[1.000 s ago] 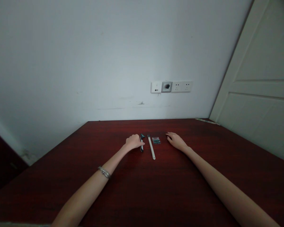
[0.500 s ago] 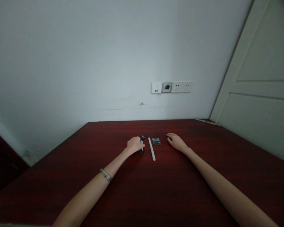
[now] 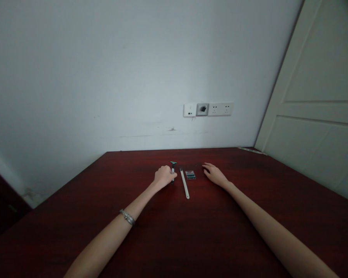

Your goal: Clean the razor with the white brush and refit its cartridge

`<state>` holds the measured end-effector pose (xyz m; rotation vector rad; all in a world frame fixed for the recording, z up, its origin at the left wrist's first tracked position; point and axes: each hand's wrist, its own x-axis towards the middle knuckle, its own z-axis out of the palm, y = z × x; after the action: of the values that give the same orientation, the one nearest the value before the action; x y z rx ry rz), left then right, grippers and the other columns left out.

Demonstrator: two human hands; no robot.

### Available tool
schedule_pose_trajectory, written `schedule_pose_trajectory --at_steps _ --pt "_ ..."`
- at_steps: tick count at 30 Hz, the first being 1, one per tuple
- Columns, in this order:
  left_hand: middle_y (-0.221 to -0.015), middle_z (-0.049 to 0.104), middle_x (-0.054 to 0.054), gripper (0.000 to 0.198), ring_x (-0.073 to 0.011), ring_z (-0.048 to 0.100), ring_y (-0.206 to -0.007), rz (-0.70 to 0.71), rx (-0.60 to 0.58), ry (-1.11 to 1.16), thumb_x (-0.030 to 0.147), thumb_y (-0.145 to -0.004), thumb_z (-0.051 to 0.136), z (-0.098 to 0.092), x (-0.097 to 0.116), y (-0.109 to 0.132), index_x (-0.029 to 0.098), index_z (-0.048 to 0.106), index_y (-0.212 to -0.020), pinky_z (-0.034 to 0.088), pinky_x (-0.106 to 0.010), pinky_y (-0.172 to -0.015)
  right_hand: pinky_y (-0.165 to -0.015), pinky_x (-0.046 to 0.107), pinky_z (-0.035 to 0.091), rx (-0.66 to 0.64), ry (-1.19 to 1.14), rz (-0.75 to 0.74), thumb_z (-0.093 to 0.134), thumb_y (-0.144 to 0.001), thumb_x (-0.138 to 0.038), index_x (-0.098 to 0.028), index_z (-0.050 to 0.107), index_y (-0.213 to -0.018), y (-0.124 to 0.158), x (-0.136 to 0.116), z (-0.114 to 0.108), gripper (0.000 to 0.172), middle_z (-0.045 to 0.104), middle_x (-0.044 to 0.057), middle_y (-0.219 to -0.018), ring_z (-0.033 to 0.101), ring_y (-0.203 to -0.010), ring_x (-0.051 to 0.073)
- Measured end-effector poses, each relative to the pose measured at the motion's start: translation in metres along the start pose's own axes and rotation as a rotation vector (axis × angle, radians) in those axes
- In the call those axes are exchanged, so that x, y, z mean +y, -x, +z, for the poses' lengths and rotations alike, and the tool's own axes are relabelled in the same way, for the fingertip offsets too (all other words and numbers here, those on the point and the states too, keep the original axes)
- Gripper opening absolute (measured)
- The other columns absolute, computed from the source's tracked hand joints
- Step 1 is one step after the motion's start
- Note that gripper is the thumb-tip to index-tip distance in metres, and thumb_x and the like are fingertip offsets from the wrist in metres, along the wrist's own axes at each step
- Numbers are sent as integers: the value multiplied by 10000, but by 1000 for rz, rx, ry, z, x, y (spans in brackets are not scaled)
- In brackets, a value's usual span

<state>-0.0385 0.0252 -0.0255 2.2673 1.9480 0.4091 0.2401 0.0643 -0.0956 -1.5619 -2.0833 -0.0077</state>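
My left hand is closed on the handle of a razor, whose dark green head points toward the wall. Just right of it lies a long, thin white stick-like tool with a dark far tip and a small hole at its near end. Beside that sits a small clear case with dark green and black pieces in it, perhaps razor blades. My right hand rests palm down on the table to the right of the case, fingers stretched out and touching none of these things.
The dark red wooden table reaches back to a white wall. Sockets and a switch panel are set in the wall. A pale door stands at the right, and a thin strip lies at the table's far right corner.
The razor's head has lifted and turned in my left hand, now showing crosswise at the top. My right hand stays in place, and the view has shifted slightly.
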Motion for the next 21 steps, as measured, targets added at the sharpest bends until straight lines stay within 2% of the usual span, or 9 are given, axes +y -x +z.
schedule_pose_trajectory --at_steps 5,8,11,13,17,21 --pt "-772 684 -67 283 -225 641 -796 46 94 34 400 -773 486 -12 14 9 189 667 -714 446 -278 -680 -1023 391 352 184 -308 18 447 -811 -239 -155 657 -1049 -8 -11 -8 328 598 116 -1190 525 -1136 224" --pt "-773 685 -66 292 -222 639 -789 83 135 42 417 -780 488 -18 25 17 186 663 -747 435 -274 -680 -982 416 386 238 -681 158 517 -763 -278 -180 694 -904 -13 -32 -17 246 677 97 -1029 587 -1032 237" --pt "-763 681 -64 298 -215 638 -763 142 194 52 418 -799 467 -21 34 25 187 653 -764 422 -269 -660 -914 391 439 87 -1229 286 605 -706 -283 -164 697 -855 -11 -60 -25 212 696 112 -965 614 -987 244" --pt "-745 677 -56 291 -210 636 -736 184 232 64 409 -808 455 -21 38 30 193 644 -759 414 -268 -646 -897 361 447 -55 -1463 294 641 -681 -250 -164 697 -873 -5 -79 -31 217 691 113 -990 609 -1001 233" --pt "-733 673 -41 257 -203 634 -716 254 271 93 379 -811 455 -20 44 37 205 637 -758 399 -261 -628 -832 336 459 -255 -1704 265 611 -702 -244 -171 698 -897 6 -108 -42 226 674 99 -1054 623 -939 210" --pt "-723 672 -39 245 -197 630 -698 285 272 113 366 -804 469 -20 48 41 201 638 -743 387 -252 -617 -764 298 460 -297 -1799 231 595 -709 -241 -169 700 -907 11 -122 -48 236 670 84 -1059 618 -899 196"
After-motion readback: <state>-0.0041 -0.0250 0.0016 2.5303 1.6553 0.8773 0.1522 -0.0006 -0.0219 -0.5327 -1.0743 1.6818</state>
